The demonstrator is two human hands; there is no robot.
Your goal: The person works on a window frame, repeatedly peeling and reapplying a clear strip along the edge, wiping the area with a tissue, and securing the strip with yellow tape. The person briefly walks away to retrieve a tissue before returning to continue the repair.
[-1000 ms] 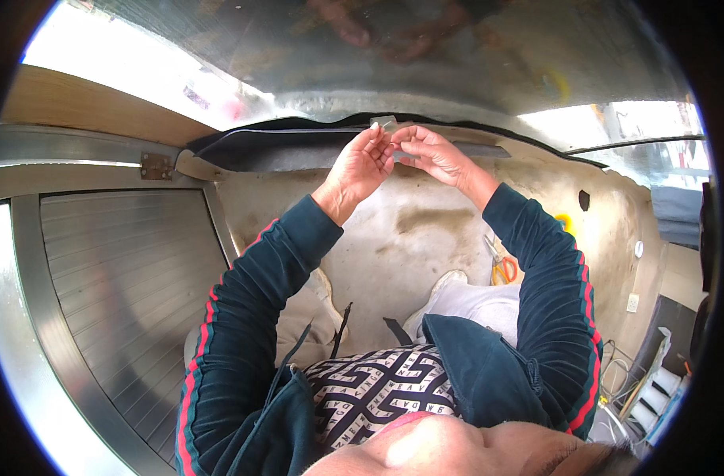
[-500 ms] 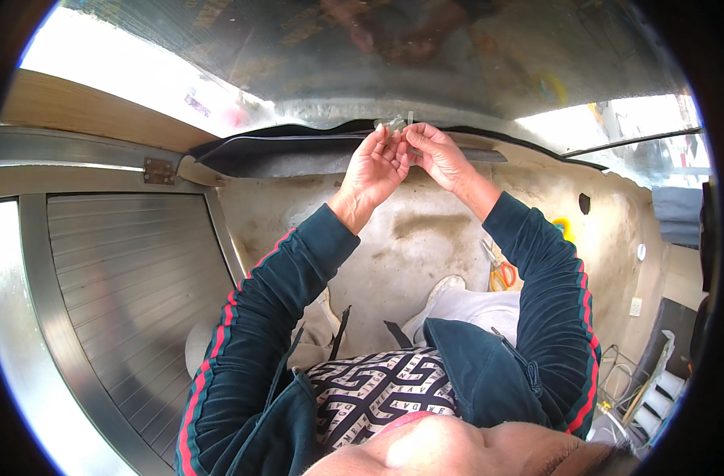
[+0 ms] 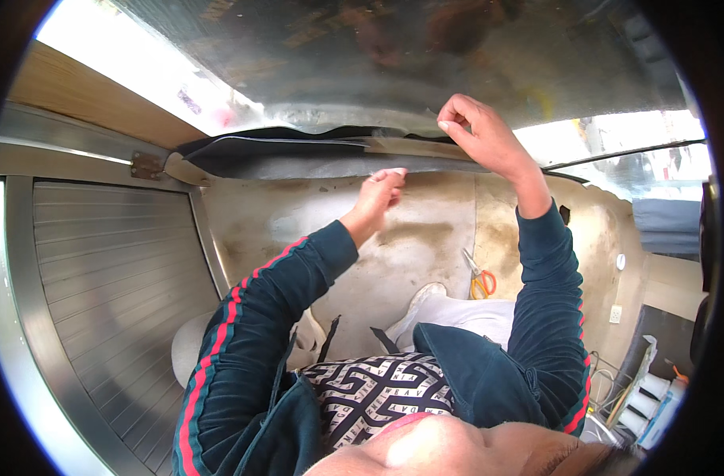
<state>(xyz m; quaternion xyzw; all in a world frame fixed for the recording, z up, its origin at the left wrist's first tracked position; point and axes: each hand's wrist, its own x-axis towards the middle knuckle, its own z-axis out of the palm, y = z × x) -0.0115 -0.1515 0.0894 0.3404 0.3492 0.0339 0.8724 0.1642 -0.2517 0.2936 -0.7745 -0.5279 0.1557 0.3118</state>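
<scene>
1. While both forearms reach forward in dark green sleeves with red stripes, the jacket (image 3: 469, 373) hangs open over a black-and-white patterned shirt (image 3: 378, 393).
2. Just beyond, light trousers (image 3: 477, 313) and a pale shoe (image 3: 414, 309) rest on a stained, pale surface (image 3: 425, 206).
3. Scissors (image 3: 478, 274) with orange handles lie on that surface, near the right knee.
4. The left hand (image 3: 376, 198) is raised over the middle, fingers curled in toward the thumb; whether they grip anything, I cannot tell.
5. Well apart from it, and higher to the right, the right hand (image 3: 485, 139) is bent at the wrist, thumb and forefinger drawn close. A faint clear sliver (image 3: 432, 113) shows just beside its fingertips; whether it is pinched there is too small to tell.
6. Past the left hand runs a dark sheet (image 3: 298, 164), long and curved.
7. Farthest off stands a dark, glossy panel (image 3: 298, 55).
</scene>
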